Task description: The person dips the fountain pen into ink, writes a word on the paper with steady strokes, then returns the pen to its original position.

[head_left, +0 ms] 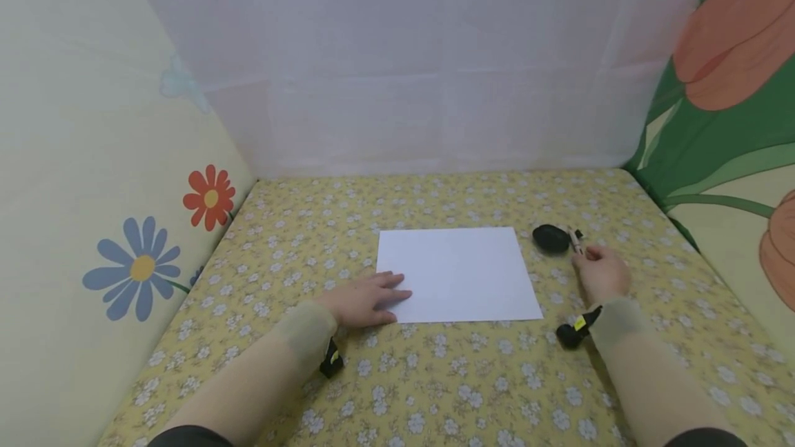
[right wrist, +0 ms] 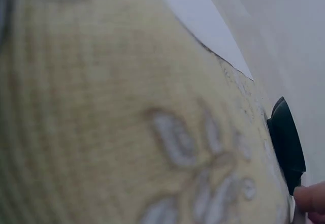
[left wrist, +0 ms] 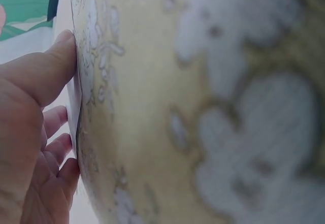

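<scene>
From where I stand, the sheet of paper (head_left: 462,274) reaches from under the left hand (head_left: 363,300) towards the right one, its long axis running sideways between the two. The left hand rests on its left edge with fingers straight and spread, the thumb lower down by the near corner. The right hand (head_left: 604,274) pinches the near end of a slim pale pen (head_left: 577,243) between thumb and fingers. The pen points away from the wrist, leaning slightly left, with a dark bit at its far end. Just left of that pen, ahead of the right hand, sits a black rounded object (head_left: 549,239) (I can't tell what it is from here).

The paper's right edge stops short of the right hand, its near corner being the closest part, and a strip of flowered tablecloth (head_left: 435,381) shows between them. More cloth stretches ahead of both hands to the far edge, where a white sheet (head_left: 397,67) hangs. The table's right edge is well off to the right of the right hand, and the left edge well to the left of the other (so there is elbow room either way).
</scene>
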`<state>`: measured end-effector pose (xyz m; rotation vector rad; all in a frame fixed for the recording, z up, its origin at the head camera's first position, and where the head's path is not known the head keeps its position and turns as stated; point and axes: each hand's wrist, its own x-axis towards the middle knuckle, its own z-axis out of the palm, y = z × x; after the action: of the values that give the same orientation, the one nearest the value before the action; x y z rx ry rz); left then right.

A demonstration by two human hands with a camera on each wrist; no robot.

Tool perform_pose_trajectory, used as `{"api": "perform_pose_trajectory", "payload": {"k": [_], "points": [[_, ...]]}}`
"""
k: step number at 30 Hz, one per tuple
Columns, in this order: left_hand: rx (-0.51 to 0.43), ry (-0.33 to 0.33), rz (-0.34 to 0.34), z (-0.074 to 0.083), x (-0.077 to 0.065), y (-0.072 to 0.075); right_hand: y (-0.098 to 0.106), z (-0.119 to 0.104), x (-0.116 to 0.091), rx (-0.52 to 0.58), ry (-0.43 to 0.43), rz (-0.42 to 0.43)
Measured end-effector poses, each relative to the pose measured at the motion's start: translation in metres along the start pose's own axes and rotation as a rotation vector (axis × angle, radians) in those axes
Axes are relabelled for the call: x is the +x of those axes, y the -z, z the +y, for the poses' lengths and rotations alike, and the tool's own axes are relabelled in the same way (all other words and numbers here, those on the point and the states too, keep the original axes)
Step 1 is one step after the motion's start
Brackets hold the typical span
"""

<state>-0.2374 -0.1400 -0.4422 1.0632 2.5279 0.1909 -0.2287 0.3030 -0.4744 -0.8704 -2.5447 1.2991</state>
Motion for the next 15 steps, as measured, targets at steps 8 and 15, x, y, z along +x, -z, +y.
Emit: {"api": "perform_pose_trajectory", "payload": {"k": [8,15], "points": [[-0.006,0.007,-0.006,-0.0002,-0.0009,0.0000,-0.0026,0.0003,0.0017,-0.030,-0.009,0.013],[-0.013,0.007,0.001,0.0005,0.0007,-0.0005,-0.0024,0.0011,0.0046,0.037,-0.070,0.027]]}}
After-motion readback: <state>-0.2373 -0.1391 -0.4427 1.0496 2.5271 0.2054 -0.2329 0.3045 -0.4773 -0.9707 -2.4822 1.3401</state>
